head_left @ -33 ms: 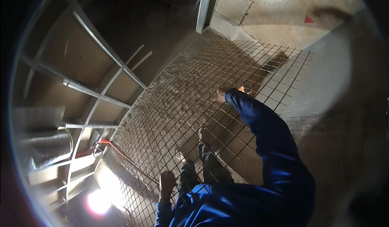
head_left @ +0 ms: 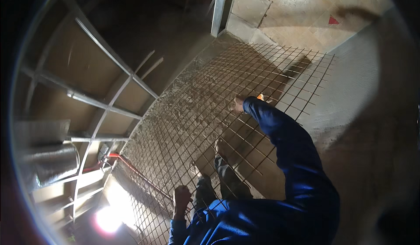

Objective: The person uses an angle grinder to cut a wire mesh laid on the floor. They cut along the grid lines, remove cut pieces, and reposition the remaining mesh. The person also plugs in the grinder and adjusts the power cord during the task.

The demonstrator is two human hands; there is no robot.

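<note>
A large sheet of steel wire mesh (head_left: 205, 98) spans the space in front of me, held above the floor and reaching from the lower left to the upper right. My left hand (head_left: 181, 197), low in the picture beside my leg, is closed around its near part. Farther out, my right hand (head_left: 238, 104) grips the mesh with the arm stretched forward; its fingertips are partly hidden. A small orange thing (head_left: 261, 97) shows just beyond the right sleeve, too small to name. Through the mesh openings my legs and feet (head_left: 195, 168) appear.
Rough, crumbly grey ground (head_left: 175, 109) lies beneath the mesh. Along the left stands a metal stud frame (head_left: 109, 107) with a foil-wrapped roll (head_left: 57, 162) and a red pipe (head_left: 131, 165) beside it. Tiled floor (head_left: 297, 13) with a red triangle (head_left: 333, 20) is at the far right; a lamp glares lower left.
</note>
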